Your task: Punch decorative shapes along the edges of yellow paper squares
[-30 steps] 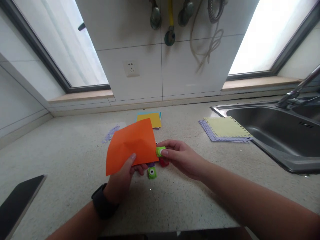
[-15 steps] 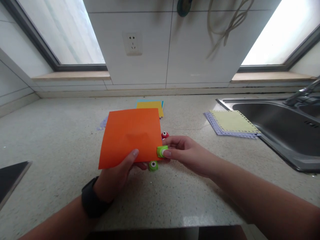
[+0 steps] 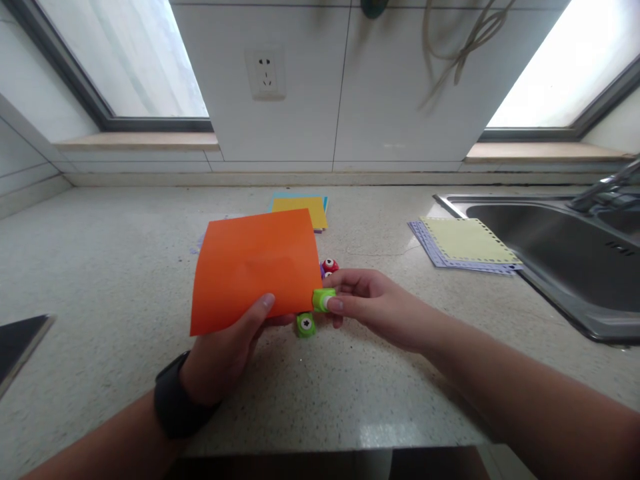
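Observation:
An orange sheet of paper [image 3: 255, 267] is gripped at its near edge by my left hand [image 3: 245, 337], thumb on top and fingers underneath. Between the thumb and fingers of my right hand [image 3: 365, 300] is a green craft punch [image 3: 321, 300], placed at the sheet's right edge near the lower corner. A second green craft punch [image 3: 306, 325] with a flower-shaped mark rests on the counter just below the paper. Red craft punches [image 3: 330, 265] and a bit of purple show beyond my right fingertips, partly covered by the hand.
Yellow paper [image 3: 316, 212] over blue sheets lies behind the orange one. On the right, pale yellow paper with a punched border [image 3: 467, 240] tops purple sheets, by the steel sink [image 3: 560, 267]. Purple scraps [image 3: 196, 247] lie left. A dark panel [image 3: 20, 343] is at the left edge.
The orange paper has shifted slightly left and tilted with my left hand. The green punch in my right hand stays at its right edge. The whole view has moved a little.

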Available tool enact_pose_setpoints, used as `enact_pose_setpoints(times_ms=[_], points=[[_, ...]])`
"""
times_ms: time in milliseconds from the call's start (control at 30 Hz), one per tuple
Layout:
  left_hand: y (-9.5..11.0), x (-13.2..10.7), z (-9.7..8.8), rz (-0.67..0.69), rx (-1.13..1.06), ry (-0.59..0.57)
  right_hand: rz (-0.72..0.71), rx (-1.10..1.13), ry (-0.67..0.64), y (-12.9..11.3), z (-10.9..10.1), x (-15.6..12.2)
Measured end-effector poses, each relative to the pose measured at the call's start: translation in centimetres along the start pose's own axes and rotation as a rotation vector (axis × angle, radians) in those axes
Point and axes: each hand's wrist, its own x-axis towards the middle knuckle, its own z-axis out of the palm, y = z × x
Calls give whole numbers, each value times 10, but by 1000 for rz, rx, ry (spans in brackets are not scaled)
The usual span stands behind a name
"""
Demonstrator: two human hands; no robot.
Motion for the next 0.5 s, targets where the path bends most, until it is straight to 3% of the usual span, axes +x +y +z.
enact_pose_setpoints(times_ms=[100, 500], points=[[2, 0, 3, -62, -79, 12, 1, 3, -2, 2, -2, 1], [0, 1, 2, -23, 38, 57, 4, -14, -8, 0, 1, 1]])
